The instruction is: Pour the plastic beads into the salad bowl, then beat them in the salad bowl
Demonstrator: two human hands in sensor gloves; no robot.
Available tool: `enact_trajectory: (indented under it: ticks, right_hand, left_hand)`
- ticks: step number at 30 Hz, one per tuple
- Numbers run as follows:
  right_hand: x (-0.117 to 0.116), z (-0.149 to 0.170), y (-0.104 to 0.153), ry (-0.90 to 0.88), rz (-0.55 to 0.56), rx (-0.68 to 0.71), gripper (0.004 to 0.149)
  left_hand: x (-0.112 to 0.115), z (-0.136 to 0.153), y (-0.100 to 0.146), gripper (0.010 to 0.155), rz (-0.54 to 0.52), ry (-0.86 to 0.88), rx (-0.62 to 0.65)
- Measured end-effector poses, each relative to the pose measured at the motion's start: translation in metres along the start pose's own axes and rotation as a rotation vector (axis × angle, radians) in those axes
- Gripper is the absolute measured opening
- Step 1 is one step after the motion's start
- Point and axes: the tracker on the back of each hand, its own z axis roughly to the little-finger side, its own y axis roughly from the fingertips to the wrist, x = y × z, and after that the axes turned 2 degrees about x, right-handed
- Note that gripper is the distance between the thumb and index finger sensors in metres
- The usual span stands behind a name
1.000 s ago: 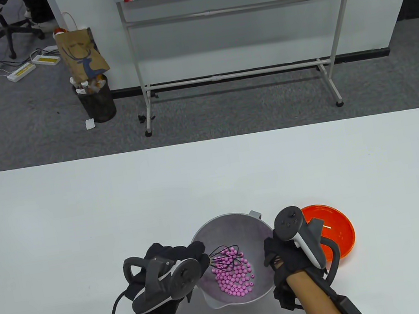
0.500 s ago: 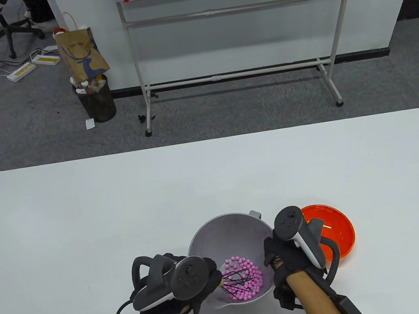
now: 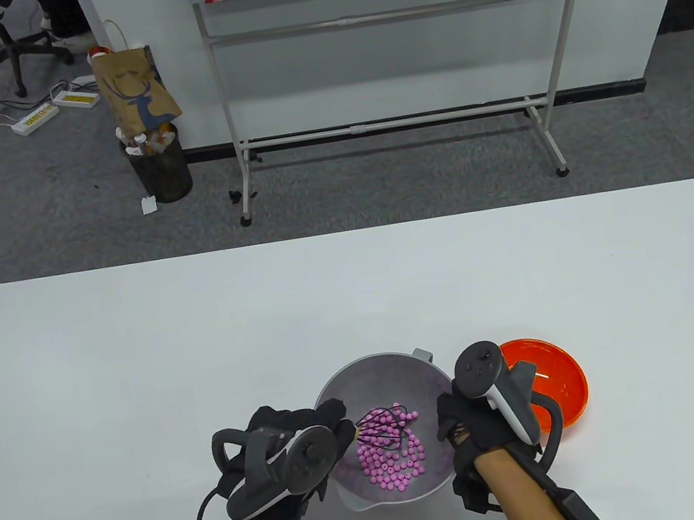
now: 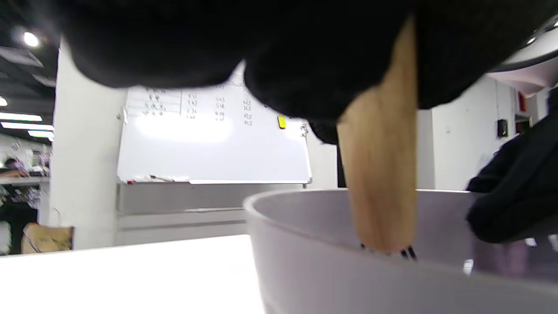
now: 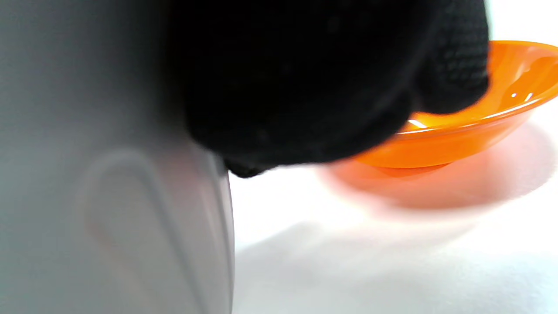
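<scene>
A grey salad bowl [image 3: 374, 367] stands near the table's front edge with several pink beads [image 3: 392, 463] in its bottom. My left hand [image 3: 312, 433] grips the wooden handle [image 4: 379, 183] of a whisk; its black wire head [image 3: 382, 429] lies in the beads on the bowl's left side. My right hand [image 3: 462, 423] holds the bowl's right wall [image 5: 109, 174], fingers curled against it. In the left wrist view the handle dips behind the bowl's rim [image 4: 305, 209].
An empty orange bowl [image 3: 556, 372] sits just right of my right hand, also in the right wrist view [image 5: 479, 131]. Beyond the table's far edge stand a whiteboard frame [image 3: 391, 124] and a waste bin [image 3: 161, 164].
The whisk head swept from the bowl's upper left down to its near side, then back up to the left. My left hand followed it. The beads shifted; the right hand stayed put.
</scene>
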Motion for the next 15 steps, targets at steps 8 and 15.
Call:
enact_trajectory:
  ticks: [8, 15]
  right_hand:
    - [0.000, 0.000, 0.000, -0.001, -0.001, -0.001, 0.048]
    - [0.000, 0.000, 0.000, 0.000, -0.002, -0.003, 0.048]
  left_hand:
    - [-0.021, -0.008, 0.001, 0.041, 0.142, -0.053, 0.020]
    - [-0.020, -0.012, 0.001, 0.041, 0.235, 0.215, 0.103]
